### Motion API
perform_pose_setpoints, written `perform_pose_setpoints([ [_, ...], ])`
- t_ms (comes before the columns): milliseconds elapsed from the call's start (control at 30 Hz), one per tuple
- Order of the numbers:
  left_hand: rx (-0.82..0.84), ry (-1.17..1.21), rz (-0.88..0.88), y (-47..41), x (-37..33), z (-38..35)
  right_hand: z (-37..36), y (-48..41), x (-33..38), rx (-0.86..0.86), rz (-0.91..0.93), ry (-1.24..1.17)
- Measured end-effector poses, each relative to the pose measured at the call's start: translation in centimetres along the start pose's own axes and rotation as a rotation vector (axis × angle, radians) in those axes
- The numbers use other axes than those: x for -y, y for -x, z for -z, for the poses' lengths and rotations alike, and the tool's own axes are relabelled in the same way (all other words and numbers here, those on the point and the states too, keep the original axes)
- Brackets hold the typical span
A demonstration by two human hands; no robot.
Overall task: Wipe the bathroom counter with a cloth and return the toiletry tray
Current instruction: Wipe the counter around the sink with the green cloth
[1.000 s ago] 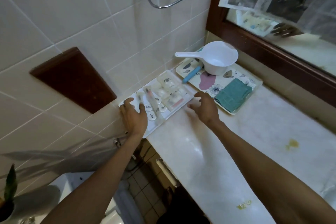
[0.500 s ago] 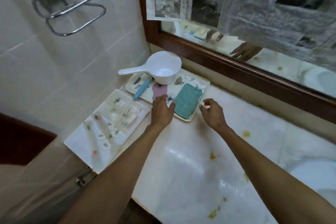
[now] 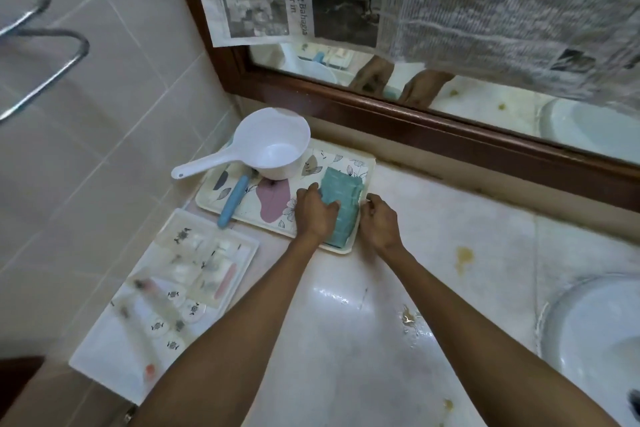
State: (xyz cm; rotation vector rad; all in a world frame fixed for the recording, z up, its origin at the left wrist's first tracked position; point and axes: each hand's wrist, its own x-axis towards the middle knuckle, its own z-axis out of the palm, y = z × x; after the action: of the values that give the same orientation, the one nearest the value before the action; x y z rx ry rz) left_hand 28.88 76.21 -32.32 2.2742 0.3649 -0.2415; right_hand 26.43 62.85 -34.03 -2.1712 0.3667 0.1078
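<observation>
Pale marble bathroom counter under a wood-framed mirror hung with newspaper, spotted with yellowish stains near the basin; wiping not yet begun, cloth pickup in hand. Left hand laid on the floral tray, fingers curled narrow over the near edge of the folded teal cloth, seemingly pinching it, though a firm hold cannot be told; right hand just beside the tray's right rim, fingers loosely bent, holding nothing. White dipper and blue-handled tool also on that tray; toiletry tray set at the counter's left end by the tiled wall, its sachets and tubes blurred. Next, likely: lift the cloth clear without dragging the tray, then work toward the stains; toiletry tray to go back only afterwards.
</observation>
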Motion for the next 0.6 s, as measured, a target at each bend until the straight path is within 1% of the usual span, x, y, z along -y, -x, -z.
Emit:
perform_pose_setpoints([
  [133, -0.009, 0.007, 0.025, 0.2, -0.2, -0.2, 0.4, 0.1, 0.0, 0.024, 0.007, -0.027],
  [367, -0.043, 0.109, 0.106, 0.8, -1.2, 0.4, 1.1, -0.1, 0.1, 0.095, -0.006, -0.033],
  [500, -0.070, 0.132, 0.055, 1.4, -1.9, 0.8, 2.4, 0.0, 0.1, 0.139, -0.007, -0.036],
  [600, -0.089, 0.160, -0.066, 2.2, -3.1, 0.9, 4.3, 0.0, -0.9, 0.116, -0.031, -0.081],
])
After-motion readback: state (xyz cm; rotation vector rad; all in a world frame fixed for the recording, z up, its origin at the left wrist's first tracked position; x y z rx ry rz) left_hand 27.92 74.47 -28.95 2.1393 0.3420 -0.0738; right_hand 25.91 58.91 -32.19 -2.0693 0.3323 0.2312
